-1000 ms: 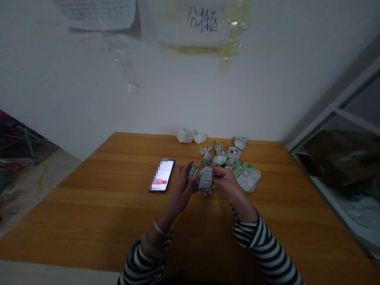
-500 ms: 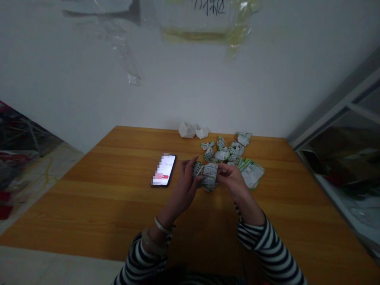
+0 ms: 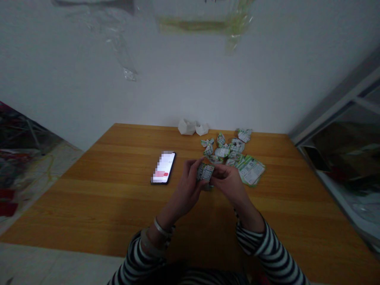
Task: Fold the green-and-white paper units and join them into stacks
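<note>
The right hand (image 3: 228,176) has drawn closer to the left hand (image 3: 190,182), both pinching the printed paper (image 3: 205,172), now more compact, its reshaping seemingly unfinished.

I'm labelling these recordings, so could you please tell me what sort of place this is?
Probably a makeshift workroom: a wooden table stands by a pale wall with yellowish tape, and clutter lies at far left.

A pale, creased scrap (image 3: 205,172) (densely printed) sits between the hands (image 3: 189,185) (image 3: 230,181).
</note>
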Available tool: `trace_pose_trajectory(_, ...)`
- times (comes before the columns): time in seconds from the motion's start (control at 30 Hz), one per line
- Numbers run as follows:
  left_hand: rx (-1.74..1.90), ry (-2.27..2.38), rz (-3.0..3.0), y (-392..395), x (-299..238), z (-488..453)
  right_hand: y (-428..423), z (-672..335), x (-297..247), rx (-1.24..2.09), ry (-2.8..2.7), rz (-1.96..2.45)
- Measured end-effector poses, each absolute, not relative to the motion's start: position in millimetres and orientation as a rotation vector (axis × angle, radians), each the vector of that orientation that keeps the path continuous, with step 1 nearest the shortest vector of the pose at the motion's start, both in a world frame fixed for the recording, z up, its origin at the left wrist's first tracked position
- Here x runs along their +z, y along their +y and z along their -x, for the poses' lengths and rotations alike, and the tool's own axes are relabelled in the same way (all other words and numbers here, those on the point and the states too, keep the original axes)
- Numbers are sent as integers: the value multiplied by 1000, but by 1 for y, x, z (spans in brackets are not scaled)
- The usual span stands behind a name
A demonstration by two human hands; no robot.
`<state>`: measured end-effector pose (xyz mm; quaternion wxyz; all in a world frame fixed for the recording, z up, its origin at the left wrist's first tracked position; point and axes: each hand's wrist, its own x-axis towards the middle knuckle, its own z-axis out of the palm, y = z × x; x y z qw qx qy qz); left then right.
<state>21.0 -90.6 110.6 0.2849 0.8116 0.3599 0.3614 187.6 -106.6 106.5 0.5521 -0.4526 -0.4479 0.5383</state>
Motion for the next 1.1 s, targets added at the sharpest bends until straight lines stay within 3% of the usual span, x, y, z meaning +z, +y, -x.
trace_pose_trajectory(0.23, 1129, 932, -2059, -84, 100, -18, -101, -170, 116, 1200, -1135, 1176)
trace_pose_trajectory(0.5, 1067, 1224, -1869, -85, 50, 10, -88, -176, 54, 1355, -1302, 1227)
trace_pose_trajectory(0.87, 887, 1537, -2025, -46, -5, 22, 16, -278, 97, 324, -2013, 1747)
trace_pose_trajectory(1.1, 714, 1704, -2445, -45, 6, 12, 80, -264, 83, 248, -2569, 1606)
